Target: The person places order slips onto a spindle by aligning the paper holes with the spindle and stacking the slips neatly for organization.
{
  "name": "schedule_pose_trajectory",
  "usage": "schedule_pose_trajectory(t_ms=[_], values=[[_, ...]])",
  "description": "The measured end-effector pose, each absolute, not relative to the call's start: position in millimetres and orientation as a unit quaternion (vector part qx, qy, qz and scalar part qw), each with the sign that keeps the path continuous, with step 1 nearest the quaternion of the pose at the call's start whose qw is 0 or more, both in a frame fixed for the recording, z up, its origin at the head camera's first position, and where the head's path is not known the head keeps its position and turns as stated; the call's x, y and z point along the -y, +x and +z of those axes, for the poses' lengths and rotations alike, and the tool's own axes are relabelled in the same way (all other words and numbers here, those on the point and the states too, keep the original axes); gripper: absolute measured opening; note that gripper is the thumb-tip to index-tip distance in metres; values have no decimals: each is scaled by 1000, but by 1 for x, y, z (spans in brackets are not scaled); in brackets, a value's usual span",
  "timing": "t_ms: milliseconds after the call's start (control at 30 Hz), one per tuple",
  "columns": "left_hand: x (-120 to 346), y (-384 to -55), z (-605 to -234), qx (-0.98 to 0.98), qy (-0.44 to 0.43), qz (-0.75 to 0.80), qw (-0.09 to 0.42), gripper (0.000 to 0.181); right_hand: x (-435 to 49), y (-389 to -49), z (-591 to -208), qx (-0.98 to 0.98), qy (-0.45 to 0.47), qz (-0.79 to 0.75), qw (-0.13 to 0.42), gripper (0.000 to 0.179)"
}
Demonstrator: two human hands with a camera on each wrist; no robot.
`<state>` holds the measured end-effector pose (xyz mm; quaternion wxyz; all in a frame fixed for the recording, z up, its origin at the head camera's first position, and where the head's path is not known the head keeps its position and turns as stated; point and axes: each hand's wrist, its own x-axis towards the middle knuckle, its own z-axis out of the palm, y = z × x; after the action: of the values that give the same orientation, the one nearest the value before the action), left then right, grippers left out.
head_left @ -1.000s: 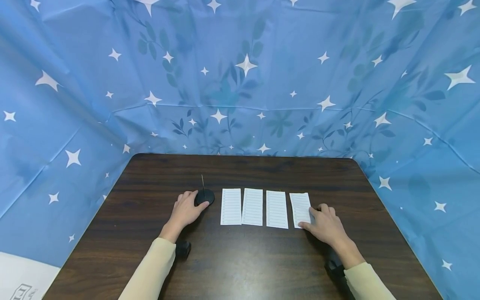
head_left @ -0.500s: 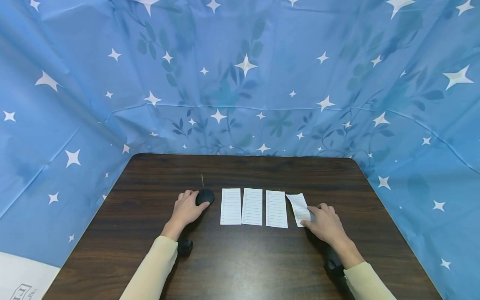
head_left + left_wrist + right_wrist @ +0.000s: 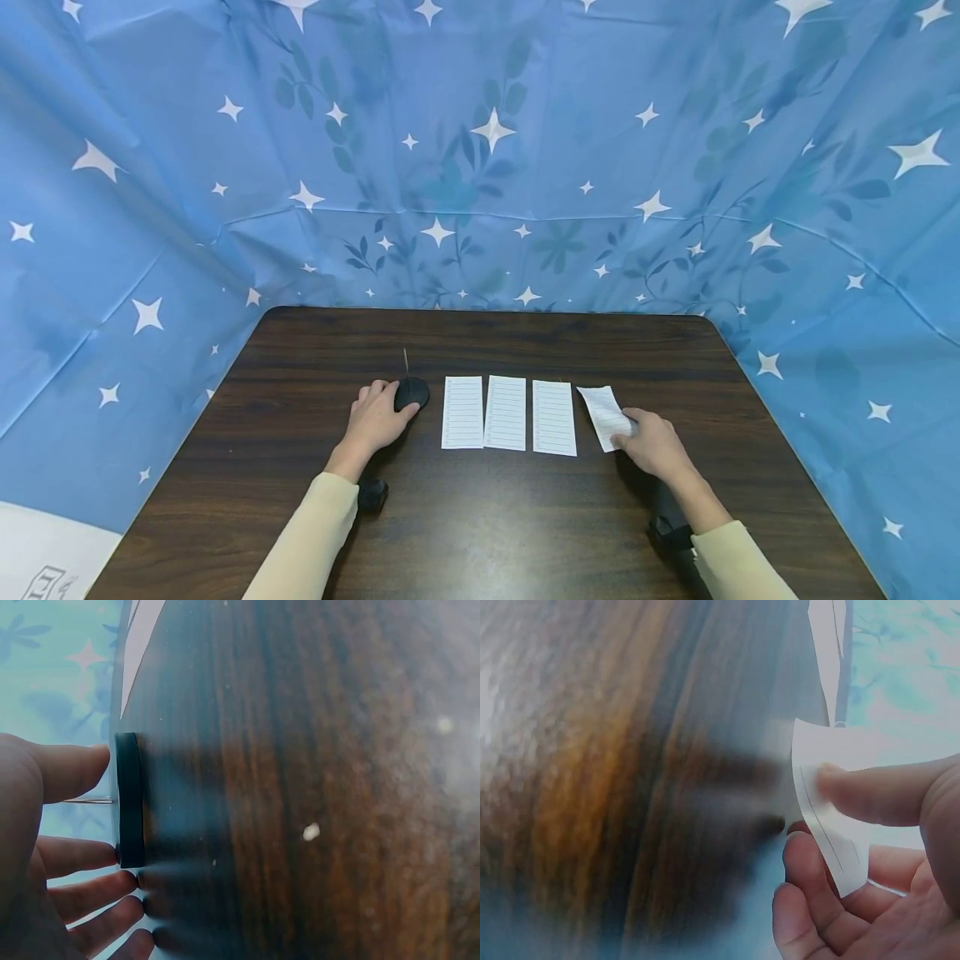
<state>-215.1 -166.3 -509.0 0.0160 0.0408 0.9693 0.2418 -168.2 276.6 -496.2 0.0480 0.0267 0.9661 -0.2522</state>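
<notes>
Both arms of the person, head view. The left forearm (image 3: 303, 542) rises obliquely from the lower edge; the right forearm (image 3: 738, 562) slants inward from the lower right. Pale yellow sleeves cover both, leaving the wrists bare. The backs of the left hand (image 3: 373, 417) and right hand (image 3: 651, 442) face upward, the two well apart. Left wrist view: thumb (image 3: 75, 771) extended, set apart from the fanned, slightly bent left fingers (image 3: 79, 855). Right wrist view: right thumb (image 3: 885, 793) nearly straight, pressing in a pinch opposite the curled right fingers (image 3: 807, 874).
</notes>
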Motion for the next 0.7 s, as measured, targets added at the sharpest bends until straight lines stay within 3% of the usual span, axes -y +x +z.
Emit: schedule_pose_trajectory(t_ms=[267, 533, 700], values=[[166, -216, -509, -971, 41, 235, 17, 65, -278, -170, -494, -954, 44, -292, 58, 51], [166, -215, -508, -970, 36, 237, 27, 64, -280, -170, -491, -936, 71, -337, 74, 59], [165, -216, -508, -972, 31, 233, 26, 64, -282, -170, -492, -930, 80, -352, 73, 47]])
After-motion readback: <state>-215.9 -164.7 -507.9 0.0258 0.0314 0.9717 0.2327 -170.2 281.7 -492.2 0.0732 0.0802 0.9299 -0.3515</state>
